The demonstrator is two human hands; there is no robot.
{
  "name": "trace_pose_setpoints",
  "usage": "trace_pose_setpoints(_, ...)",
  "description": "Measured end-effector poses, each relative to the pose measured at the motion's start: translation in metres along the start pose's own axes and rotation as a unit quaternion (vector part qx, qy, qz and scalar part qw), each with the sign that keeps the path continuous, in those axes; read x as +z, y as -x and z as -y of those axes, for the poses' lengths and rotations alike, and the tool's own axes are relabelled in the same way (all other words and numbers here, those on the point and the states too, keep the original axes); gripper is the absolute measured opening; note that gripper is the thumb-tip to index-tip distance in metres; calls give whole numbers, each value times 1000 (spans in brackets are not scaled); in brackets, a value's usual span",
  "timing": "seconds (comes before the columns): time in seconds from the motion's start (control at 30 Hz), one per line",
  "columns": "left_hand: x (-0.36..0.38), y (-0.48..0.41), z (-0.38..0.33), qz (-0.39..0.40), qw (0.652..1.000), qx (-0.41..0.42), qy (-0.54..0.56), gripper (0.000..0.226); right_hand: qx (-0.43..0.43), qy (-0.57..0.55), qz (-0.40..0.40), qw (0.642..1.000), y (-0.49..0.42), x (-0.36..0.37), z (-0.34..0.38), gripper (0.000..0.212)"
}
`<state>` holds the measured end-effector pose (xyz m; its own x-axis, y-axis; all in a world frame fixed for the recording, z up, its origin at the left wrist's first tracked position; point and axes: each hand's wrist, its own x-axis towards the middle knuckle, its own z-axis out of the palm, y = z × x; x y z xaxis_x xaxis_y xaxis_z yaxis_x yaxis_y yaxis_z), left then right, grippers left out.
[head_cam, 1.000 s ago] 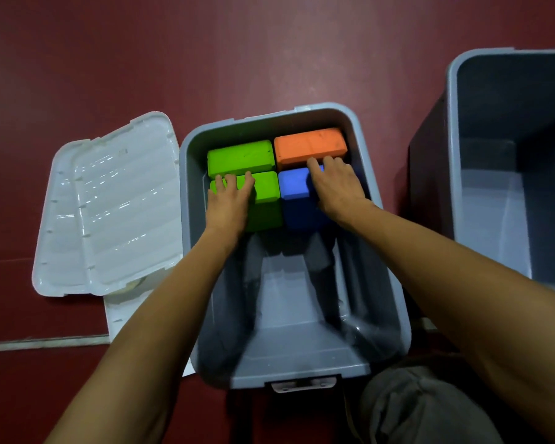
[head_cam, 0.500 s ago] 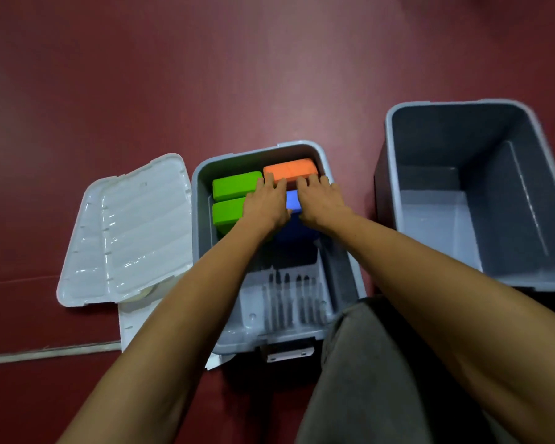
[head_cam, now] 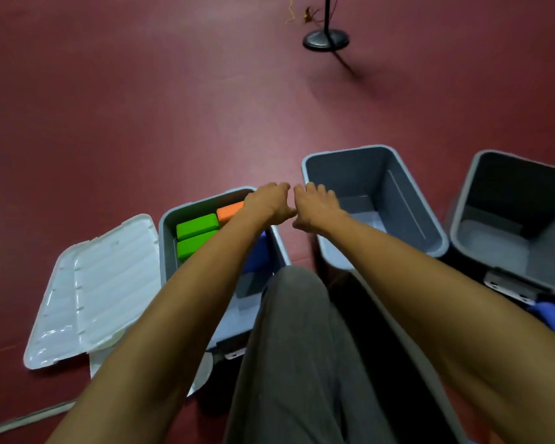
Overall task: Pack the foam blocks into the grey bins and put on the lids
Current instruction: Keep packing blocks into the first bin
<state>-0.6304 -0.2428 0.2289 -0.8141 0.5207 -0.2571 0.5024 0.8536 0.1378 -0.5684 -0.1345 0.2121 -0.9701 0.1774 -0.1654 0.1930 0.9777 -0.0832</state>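
Reaching forward with both arms over a knee in grey trousers [head_cam: 302, 347]. Holding the left hand [head_cam: 269, 203] above the far right corner of the left grey bin [head_cam: 162, 248], fingers bending downward at the knuckles. Showing nothing inside this hand, but hiding its fingertips, so not possible to tell whether it is touching the rim. Hanging the right hand [head_cam: 318, 208] just beside it, thumbs nearly meeting, over the strip of red floor [head_cam: 297, 248] between the left bin and the middle grey bin [head_cam: 350, 174]. Fingers curling loosely there, gripping nothing.

Lying inside the left bin, at its far end: two green foam blocks [head_cam: 197, 225] side by side, an orange foam block [head_cam: 229, 211] to their right and partly under the left wrist, and a blue foam block [head_cam: 257, 251] mostly hidden behind the left forearm. Standing open-topped on the floor: the middle bin and the right grey bin [head_cam: 510, 187]. Lying flat on the floor, just beside the left wall of the left bin: white lids [head_cam: 100, 290], overlapping.
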Motion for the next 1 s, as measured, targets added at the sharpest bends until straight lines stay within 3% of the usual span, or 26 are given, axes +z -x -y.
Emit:
trace_pose_setpoints(0.27,8,15,-128,2,993,118,-21,38,99,-28,2,995,79,-4,-94,77)
trace_pose_setpoints(0.6,54,26,-275,29,976,212,-46,43,211,-41,23,976,160,9,-220,78)
trace_pose_setpoints(0.9,123,51,-385,66,947,297,-99,45,317,-108,50,941,238,74,-312,75)
trace_pose_setpoints(1.0,152,60,-416,93,931,337,-101,50,350,-116,56,928,265,99,-340,65)
